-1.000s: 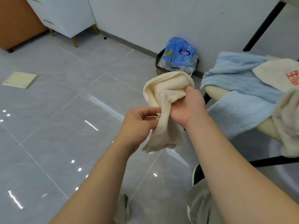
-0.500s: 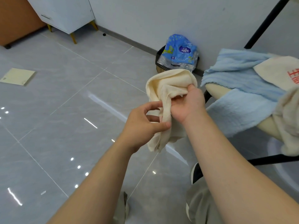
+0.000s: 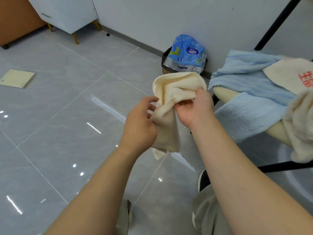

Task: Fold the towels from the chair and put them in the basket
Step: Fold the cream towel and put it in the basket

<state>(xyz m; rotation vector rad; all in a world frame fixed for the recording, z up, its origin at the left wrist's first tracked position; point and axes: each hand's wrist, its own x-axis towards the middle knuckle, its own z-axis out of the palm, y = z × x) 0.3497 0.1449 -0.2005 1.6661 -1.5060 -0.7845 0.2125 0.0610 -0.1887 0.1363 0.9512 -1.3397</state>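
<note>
A cream towel point(image 3: 176, 87) hangs bunched in front of me above the floor. My right hand point(image 3: 196, 109) grips its upper fold, fingers curled round the cloth. My left hand point(image 3: 140, 124) holds the hanging part lower down, thumb and fingers closed on its edge. To the right stands the chair point(image 3: 223, 95) with light blue towels point(image 3: 250, 85), a cream towel with red print point(image 3: 294, 75) and another cream towel point(image 3: 303, 126) draped over it. No basket for towels can be made out for sure.
A dark bin point(image 3: 166, 63) with a blue plastic bag point(image 3: 188, 51) stands against the wall behind the towel. A white cabinet point(image 3: 67, 12) on gold legs is at the far left, and a pale flat board point(image 3: 17, 78) lies on the tiled floor.
My left hand slid lower along the hanging towel and loosened its fingers. My right hand turned palm-up under the top fold, and the towel's top spread wider.
</note>
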